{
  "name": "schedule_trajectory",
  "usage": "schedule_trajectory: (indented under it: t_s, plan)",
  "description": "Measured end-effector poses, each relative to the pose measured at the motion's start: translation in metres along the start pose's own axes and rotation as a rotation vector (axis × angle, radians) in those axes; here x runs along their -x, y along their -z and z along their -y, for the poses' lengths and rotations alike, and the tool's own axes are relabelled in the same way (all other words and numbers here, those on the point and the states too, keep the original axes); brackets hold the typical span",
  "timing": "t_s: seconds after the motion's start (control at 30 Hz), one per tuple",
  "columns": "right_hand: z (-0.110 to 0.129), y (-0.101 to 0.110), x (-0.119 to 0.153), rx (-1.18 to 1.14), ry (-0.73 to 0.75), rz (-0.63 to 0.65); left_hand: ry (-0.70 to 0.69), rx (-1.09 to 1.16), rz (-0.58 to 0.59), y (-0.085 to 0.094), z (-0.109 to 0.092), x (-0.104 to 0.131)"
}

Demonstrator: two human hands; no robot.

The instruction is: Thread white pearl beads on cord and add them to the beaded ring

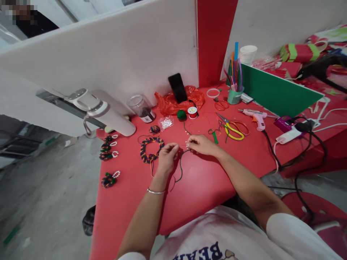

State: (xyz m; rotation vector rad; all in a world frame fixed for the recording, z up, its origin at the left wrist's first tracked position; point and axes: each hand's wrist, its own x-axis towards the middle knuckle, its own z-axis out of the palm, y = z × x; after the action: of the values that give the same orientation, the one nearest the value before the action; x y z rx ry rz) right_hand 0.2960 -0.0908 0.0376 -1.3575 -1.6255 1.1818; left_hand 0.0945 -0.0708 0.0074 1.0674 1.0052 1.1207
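My left hand [168, 156] is closed in a pinch beside a multicoloured yarn ring [145, 151]; what its fingertips hold is too small to make out. My right hand [199, 145] is pinched on a thin thread with small white beads [187, 144] at its fingertips. From there a dark green yarn [181, 167] trails down over the red table. Behind the hands are a green yarn ball [181, 115], a spool of red thread [192, 112] and a bag of white beads [166, 123]. Several yarn pieces with bead loops [108, 179] lie along the left edge.
Yellow-handled scissors [233, 132], a pink glue gun [256, 117] and a power strip [291, 135] with cables lie right. At the back stand a phone [178, 88], a clear jar [141, 109] and a pen cup [234, 95]. A white bottle [115, 119] stands back left.
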Motion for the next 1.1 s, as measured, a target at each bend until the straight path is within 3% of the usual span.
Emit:
schedule_trajectory:
  t_s: [0.1, 0.27, 1.1]
  plan:
    - [0.003, -0.008, 0.001, -0.207, -0.074, 0.039, 0.149, 0.317, 0.09, 0.001, -0.005, 0.002]
    - [0.014, -0.017, 0.001, -0.399, -0.152, 0.036, 0.242, 0.474, 0.18, 0.0, -0.007, 0.003]
    - [0.007, -0.019, -0.001, -0.283, -0.011, 0.033, 0.252, 0.481, 0.195, 0.001, -0.005, 0.002]
